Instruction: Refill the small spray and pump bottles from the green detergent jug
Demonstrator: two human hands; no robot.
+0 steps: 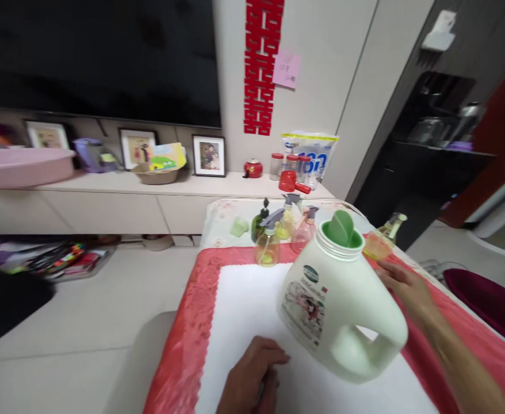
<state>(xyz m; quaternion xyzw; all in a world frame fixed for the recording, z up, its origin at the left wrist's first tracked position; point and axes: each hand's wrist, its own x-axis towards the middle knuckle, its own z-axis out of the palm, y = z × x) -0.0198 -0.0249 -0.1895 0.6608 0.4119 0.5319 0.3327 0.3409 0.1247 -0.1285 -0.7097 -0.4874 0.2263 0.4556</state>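
- Left hand point(256, 371): loosely curled near the jug point(328, 310); grip cannot be told.
- Right hand point(401, 282): at the yellow bottle point(377, 246), right of the jug; hold unclear.
- Apparent step: bottle handling, calling for a firm grip.

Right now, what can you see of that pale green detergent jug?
The pale green detergent jug looks plastic, with an uncapped, ringed neck, a darker green pouring spout, a molded handle at lower right and a printed picture under a dark oval badge. It stands on the white mat. The left hand is clear of it; whether the right hand touches it is unclear.
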